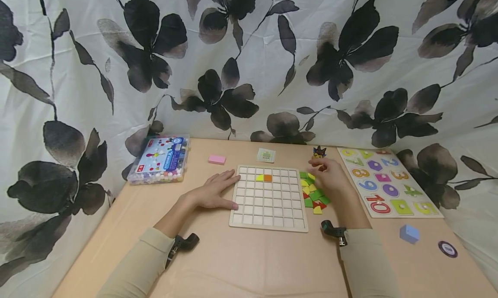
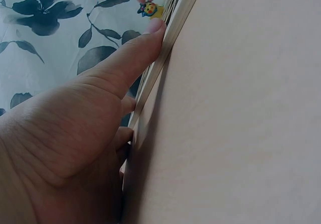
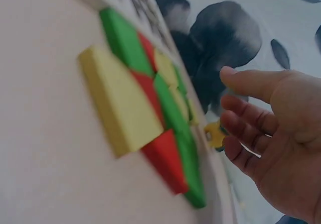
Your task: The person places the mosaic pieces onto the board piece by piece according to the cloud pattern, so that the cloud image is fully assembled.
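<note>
Your right hand (image 1: 328, 177) hovers empty, fingers loose, over the heaped coloured tiles (image 1: 312, 193) beside the grid board (image 1: 268, 197) your flat left hand (image 1: 215, 190) steadies; a careless sweep risks scattering them.

Left hand (image 1: 214, 192) lies flat, right hand (image 1: 330, 177) hovers, fingers (image 3: 246, 118) loosely spread.

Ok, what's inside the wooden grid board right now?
The grid board holds two pieces in its second row: a yellow piece and an orange piece side by side. Other cells look bare. The left hand rests against its left edge.
</note>
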Motion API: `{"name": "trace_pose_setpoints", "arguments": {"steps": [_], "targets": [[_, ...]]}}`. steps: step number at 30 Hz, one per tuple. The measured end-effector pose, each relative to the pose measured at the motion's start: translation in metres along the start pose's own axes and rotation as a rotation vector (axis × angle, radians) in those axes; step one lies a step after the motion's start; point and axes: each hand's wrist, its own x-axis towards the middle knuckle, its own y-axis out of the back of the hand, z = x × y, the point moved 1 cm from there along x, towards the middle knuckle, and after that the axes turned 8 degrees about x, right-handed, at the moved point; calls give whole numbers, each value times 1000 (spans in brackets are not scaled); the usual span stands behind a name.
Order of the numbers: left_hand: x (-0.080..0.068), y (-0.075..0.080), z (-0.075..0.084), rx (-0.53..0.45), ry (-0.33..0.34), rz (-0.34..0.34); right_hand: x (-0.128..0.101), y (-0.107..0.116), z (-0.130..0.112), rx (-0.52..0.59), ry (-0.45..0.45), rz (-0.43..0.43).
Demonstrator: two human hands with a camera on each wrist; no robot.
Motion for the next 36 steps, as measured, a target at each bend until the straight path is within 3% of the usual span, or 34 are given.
{"name": "trace_pose_setpoints", "arguments": {"steps": [8,14,24,29,36], "targets": [[1,-1,-1,16,6,-3,10,3,20,-229,160,-83],[2,0,0,11,7,-2,12,6,23,-287,195,-97],[1,0,0,14,2,-5,10,4,22,-299,184,-67],[1,0,0,10,2,-5,9,4,20,-296,159,-6],[1,1,1,-4,8,-9,4,6,8,-216,173,49]]}}
